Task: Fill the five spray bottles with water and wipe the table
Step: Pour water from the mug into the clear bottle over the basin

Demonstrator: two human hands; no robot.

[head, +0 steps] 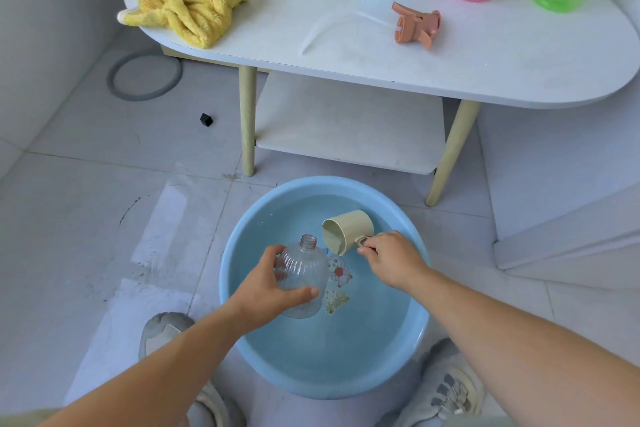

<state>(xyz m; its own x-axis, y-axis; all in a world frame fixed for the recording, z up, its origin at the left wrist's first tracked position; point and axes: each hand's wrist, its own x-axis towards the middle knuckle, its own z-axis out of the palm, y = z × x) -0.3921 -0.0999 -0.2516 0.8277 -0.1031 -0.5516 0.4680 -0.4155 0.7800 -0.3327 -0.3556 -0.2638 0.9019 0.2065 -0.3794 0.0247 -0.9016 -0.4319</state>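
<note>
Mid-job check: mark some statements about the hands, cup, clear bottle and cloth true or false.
1. The left hand grips the clear bottle over the basin. True.
2. The clear bottle has its sprayer screwed on. False: its neck is open, and an orange sprayer lies on the table.
3. The right hand holds the cup by its handle, tilted toward the bottle. True.
4. The cloth lies in the basin. False: it lies crumpled on the table.
</note>
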